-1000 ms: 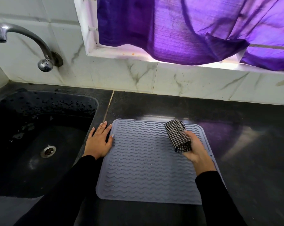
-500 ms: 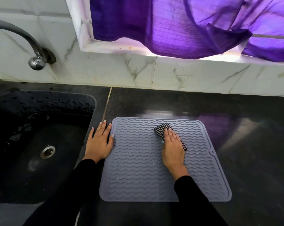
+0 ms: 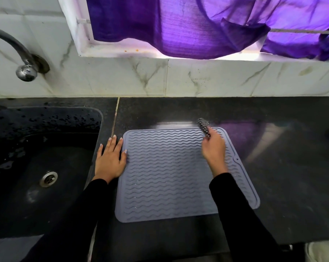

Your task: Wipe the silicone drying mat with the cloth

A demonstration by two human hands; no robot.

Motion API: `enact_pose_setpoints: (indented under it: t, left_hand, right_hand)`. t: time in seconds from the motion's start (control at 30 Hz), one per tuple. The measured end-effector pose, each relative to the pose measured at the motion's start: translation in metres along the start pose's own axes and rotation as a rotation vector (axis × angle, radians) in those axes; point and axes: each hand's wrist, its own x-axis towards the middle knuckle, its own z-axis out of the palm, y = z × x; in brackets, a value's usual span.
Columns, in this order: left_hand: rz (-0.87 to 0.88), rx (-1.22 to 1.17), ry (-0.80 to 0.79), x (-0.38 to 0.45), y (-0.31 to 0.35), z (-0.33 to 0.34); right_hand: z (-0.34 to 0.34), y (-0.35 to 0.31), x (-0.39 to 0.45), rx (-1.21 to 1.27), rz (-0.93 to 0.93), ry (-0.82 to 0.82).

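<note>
Your grey silicone drying mat point(image 3: 169, 171) lies flat on the dark counter point(image 3: 292, 176), its wavy ridges facing up. Your right hand point(image 3: 213, 148) is at the mat's far-right corner, around 1 o'clock from its middle, fingers curled around the checked cloth point(image 3: 203, 126). The bunched cloth sticks out past the mat's far edge; it is blurred, so you cannot tell whether it touches the surface. Your left hand point(image 3: 109, 159) lies flat with straight fingers at 9 o'clock, on the counter strip beside the sink point(image 3: 37, 167), its thumb touching the mat's left edge. From 3 to 5 o'clock bare counter runs beyond the mat's right edge. At 12 o'clock a band of counter separates the mat from the tiled wall point(image 3: 178, 78). The near edge sits just inside the counter's front.
</note>
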Motion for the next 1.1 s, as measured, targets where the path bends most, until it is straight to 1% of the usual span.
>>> enact_pose_setpoints:
  t: [0.03,0.07,0.13,0.17,0.23,0.33,0.43,0.47,0.53,0.57,0.67,0.7,0.73,0.8,0.83,0.87,0.93,1.0,1.03,1.1]
  left_hand:
    - [-0.001,0.000,-0.003,0.000,0.000,0.000]
    - [0.000,0.001,-0.002,0.000,0.000,0.001]
    - [0.005,0.007,-0.003,0.000,-0.001,0.002]
    - [0.006,0.012,-0.006,0.001,-0.001,0.002]
    - [0.010,0.017,-0.005,0.001,-0.002,0.002]
    - [0.020,0.015,0.003,0.002,-0.003,0.003]
    - [0.013,0.018,0.004,0.001,-0.003,0.003]
    - [0.015,0.014,0.009,0.001,-0.003,0.004]
    - [0.020,-0.001,0.010,0.001,-0.003,0.003]
    - [0.021,-0.006,0.007,0.001,-0.002,0.002]
    - [0.016,-0.015,-0.004,0.000,-0.001,-0.001]
    - [0.017,-0.016,-0.003,0.000,0.000,-0.001]
    - [0.017,-0.018,0.001,0.000,-0.001,-0.002]
    - [0.015,-0.028,0.002,0.000,-0.001,-0.002]
    - [0.015,-0.028,0.001,0.000,-0.001,-0.002]
    - [0.017,-0.026,0.001,0.000,-0.001,-0.002]
    - [0.016,-0.023,-0.001,0.001,-0.002,-0.002]
    - [0.017,-0.024,-0.001,0.001,-0.003,-0.001]
    - [0.021,-0.025,0.001,0.001,-0.003,-0.001]
    - [0.026,-0.028,0.004,0.001,-0.002,-0.001]
  right_hand:
    - [0.002,0.001,-0.010,-0.118,-0.093,0.003]
    - [0.008,0.005,-0.019,-0.203,-0.162,-0.041]
    - [0.025,0.014,-0.036,-0.382,-0.246,-0.189]
    - [0.032,0.020,-0.042,-0.454,-0.269,-0.229]
    - [0.041,0.026,-0.045,-0.519,-0.270,-0.218]
    - [0.044,0.026,-0.038,-0.498,-0.273,-0.196]
    - [0.036,0.024,-0.025,-0.356,-0.220,-0.157]
    - [0.030,0.023,-0.022,-0.300,-0.179,-0.139]
    - [0.019,0.023,-0.010,-0.179,-0.075,-0.167]
    - [0.013,0.024,-0.001,-0.080,-0.007,-0.190]
    - [-0.011,0.025,0.020,0.316,0.325,-0.244]
    - [-0.017,0.027,0.023,0.322,0.365,-0.211]
    - [-0.023,0.028,0.021,0.234,0.337,-0.147]
    - [-0.030,0.027,-0.002,0.000,0.173,-0.009]
    - [-0.028,0.028,-0.017,-0.069,0.098,0.015]
    - [-0.023,0.030,-0.033,-0.102,0.053,0.008]
    - [-0.003,0.038,-0.059,-0.215,-0.019,-0.080]
    - [0.015,0.048,-0.078,-0.343,-0.140,-0.136]
    - [0.019,0.051,-0.080,-0.349,-0.174,-0.110]
    - [0.019,0.054,-0.076,-0.292,-0.154,-0.058]
